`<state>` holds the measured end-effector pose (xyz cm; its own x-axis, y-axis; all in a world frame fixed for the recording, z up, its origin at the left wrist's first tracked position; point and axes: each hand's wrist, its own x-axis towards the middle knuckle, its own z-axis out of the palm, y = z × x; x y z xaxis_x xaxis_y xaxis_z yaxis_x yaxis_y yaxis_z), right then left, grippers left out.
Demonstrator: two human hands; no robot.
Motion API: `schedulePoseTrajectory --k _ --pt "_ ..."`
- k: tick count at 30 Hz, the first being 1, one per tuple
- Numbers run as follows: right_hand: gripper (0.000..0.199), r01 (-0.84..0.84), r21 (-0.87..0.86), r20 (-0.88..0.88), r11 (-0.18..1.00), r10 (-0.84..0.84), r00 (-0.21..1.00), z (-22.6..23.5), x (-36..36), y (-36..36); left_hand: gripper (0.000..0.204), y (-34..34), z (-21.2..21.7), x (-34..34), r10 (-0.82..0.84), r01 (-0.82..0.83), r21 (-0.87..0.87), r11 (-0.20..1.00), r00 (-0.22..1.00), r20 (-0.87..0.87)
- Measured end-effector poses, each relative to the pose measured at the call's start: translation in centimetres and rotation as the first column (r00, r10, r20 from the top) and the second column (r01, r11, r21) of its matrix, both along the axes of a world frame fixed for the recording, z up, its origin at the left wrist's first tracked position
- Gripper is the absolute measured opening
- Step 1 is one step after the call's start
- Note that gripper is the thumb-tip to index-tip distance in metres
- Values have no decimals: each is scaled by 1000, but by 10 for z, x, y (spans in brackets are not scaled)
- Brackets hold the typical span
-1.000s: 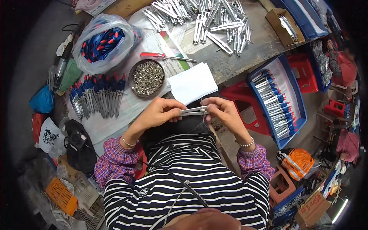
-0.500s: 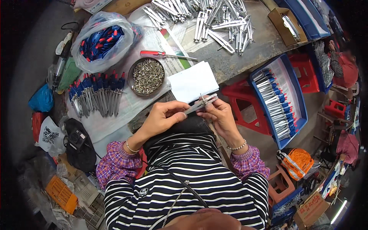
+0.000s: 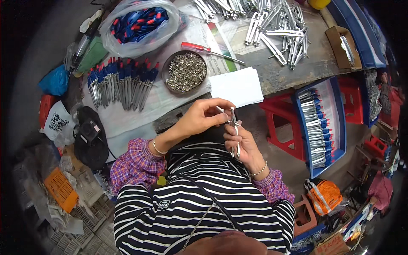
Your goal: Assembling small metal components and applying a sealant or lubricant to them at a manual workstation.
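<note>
My right hand (image 3: 245, 146) is closed around a slim silver metal part (image 3: 237, 138), held upright with its two narrow legs pointing toward me. At its upper end, my left hand (image 3: 202, 117) has thumb and index finger closed against the part; the fingers partly hide what lies between them. Just beyond both hands lies a stack of white paper (image 3: 238, 87). A round dark bowl (image 3: 166, 80) of small metal fasteners (image 3: 186, 71) stands left of the paper. Similar silver parts (image 3: 282, 32) are heaped at the back of the table.
Blue-and-red handled pieces with grey blades (image 3: 123, 85) lie in a row at left. Behind them stands a plastic bag (image 3: 104, 34) of blue-and-red pieces. A red-handled screwdriver (image 3: 195, 46) lies behind the bowl. At right, a blue tray (image 3: 340, 144) of assembled pieces rests by red stools (image 3: 282, 121).
My right hand has turned the silver part from slanting sideways to upright, legs toward me. My left fingers have shifted to its upper end. The whole view has swung slightly.
</note>
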<state>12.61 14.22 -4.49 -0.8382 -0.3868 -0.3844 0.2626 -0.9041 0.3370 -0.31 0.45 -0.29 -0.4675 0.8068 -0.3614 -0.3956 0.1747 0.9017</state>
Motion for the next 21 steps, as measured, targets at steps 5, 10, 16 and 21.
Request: schedulePoseTrajectory --k 5,10,16,21 --pt "12 -56 -22 43 998 57 997 0 -1 -6 22 -4 -3 -2 -38 39 62 997 999 -22" --pt "27 -169 566 -49 807 238 970 9 -4 -4 15 -11 -4 -8 18 -18 8 1000 999 -33" --pt "32 -31 926 -125 376 384 915 13 -5 -2 15 -12 -9 -12 117 -121 -19 992 983 -139" --pt "27 -16 939 -128 344 391 911 15 -5 -8 14 -12 -5 -10 81 -97 -76 992 978 -193"
